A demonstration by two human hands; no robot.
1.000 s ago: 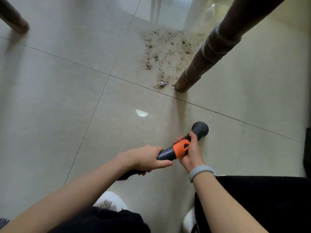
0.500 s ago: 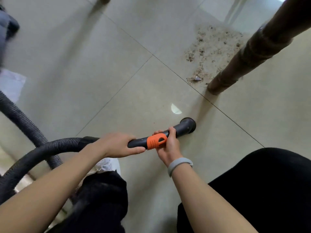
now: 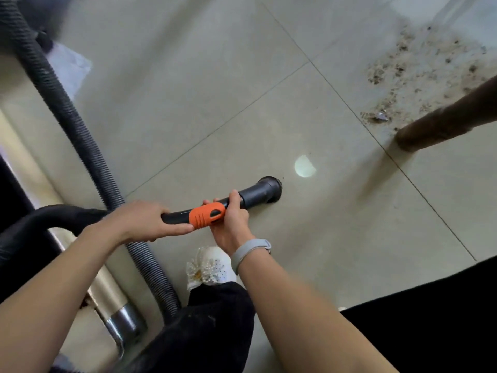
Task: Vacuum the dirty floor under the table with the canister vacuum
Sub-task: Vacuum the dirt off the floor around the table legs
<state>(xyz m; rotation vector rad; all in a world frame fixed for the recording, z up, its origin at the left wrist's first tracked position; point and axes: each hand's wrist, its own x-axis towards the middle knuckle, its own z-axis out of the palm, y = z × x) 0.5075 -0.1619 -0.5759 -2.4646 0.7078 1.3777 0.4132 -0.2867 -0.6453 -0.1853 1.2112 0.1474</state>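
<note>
A dark vacuum hose handle with an orange collar (image 3: 207, 216) runs across the middle, ending in a round open nozzle end (image 3: 269, 191) just above the tiled floor. My left hand (image 3: 142, 222) grips the handle behind the orange collar. My right hand (image 3: 231, 219) grips it at the collar's front, a grey band on the wrist. The ribbed grey hose (image 3: 67, 111) trails from the top left down past my foot. A patch of brown crumbs and dirt (image 3: 419, 74) lies at the upper right, beside a dark wooden table leg (image 3: 441, 125), well away from the nozzle.
A gold and chrome furniture leg (image 3: 115, 305) stands at the lower left by the hose. My white shoe (image 3: 209, 267) and dark trousers (image 3: 215, 327) fill the bottom. A bright light spot (image 3: 305, 166) reflects on the beige tiles near the nozzle. White paper (image 3: 70, 65) lies at the upper left.
The view has swung left, so the dirt and table leg now sit at the far right and the hose and gold leg have come into sight. Both hands keep their grip on the handle.
</note>
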